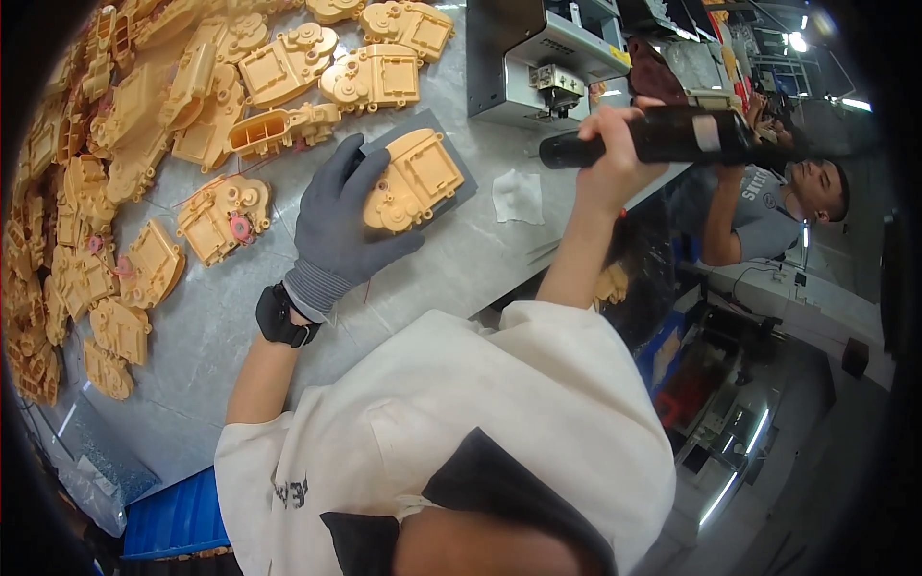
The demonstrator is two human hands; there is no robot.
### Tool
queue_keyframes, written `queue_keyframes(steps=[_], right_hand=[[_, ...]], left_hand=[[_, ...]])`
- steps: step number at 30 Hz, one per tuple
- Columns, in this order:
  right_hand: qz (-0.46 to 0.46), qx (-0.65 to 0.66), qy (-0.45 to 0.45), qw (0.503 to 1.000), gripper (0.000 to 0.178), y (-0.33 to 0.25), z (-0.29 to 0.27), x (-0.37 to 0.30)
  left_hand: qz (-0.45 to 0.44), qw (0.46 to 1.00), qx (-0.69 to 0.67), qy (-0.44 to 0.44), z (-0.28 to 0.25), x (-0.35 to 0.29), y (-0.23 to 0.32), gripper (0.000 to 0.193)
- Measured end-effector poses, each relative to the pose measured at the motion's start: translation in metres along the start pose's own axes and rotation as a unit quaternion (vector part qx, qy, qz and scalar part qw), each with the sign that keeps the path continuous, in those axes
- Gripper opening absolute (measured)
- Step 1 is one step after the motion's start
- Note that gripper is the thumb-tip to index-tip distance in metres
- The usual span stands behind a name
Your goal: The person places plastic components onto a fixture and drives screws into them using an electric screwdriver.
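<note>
My left hand (336, 216), in a grey glove, holds a pale orange plastic housing (423, 182) by its left side, thumb below and fingers above. The housing lies on a dark flat block (461, 182) on the table, its moulded side with a rectangular recess facing up. My bare right hand (618, 154) is raised to the right, fingers wrapped round a black cylindrical power tool (677, 134) shaped like an electric screwdriver. The tool lies nearly level in the view and bears a pale label. Its right end blurs into the dark background, so no bit can be made out.
Many similar housings (125, 144) are heaped at the left and far left of the grey table (384, 288). A metal-cased machine (547, 58) stands at the back, with a white cloth (518, 197) before it. Another person (759, 211) is at the right. A blue crate (178, 518) sits low left.
</note>
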State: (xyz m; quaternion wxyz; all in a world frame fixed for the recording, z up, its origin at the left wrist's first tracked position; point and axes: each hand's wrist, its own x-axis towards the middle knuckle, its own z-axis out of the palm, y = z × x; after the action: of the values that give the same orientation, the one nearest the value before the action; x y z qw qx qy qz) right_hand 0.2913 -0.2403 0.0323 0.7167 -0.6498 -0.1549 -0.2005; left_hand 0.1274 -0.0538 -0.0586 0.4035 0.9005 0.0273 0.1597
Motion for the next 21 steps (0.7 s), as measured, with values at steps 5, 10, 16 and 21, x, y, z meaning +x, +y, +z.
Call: queue_keyframes(steps=[5, 10, 16, 21], right_hand=[[-0.040, 0.080, 0.043, 0.995, 0.033, -0.018, 0.000, 0.011], [0.008, 0.023, 0.051, 0.998, 0.035, 0.006, -0.014, 0.001], [0.020, -0.021, 0.027, 0.999, 0.032, 0.025, -0.001, -0.036], [-0.002, 0.073, 0.038, 0.997, 0.033, -0.003, 0.013, -0.032]], left_hand=[[0.010, 1.000, 0.000, 0.006, -0.005, 0.004, 0.002, 0.084], [-0.010, 1.000, 0.019, -0.004, -0.002, 0.002, 0.000, 0.085], [-0.009, 1.000, 0.003, 0.001, 0.000, 0.001, -0.001, 0.082], [-0.007, 1.000, 0.013, -0.003, -0.002, 0.002, -0.002, 0.083]])
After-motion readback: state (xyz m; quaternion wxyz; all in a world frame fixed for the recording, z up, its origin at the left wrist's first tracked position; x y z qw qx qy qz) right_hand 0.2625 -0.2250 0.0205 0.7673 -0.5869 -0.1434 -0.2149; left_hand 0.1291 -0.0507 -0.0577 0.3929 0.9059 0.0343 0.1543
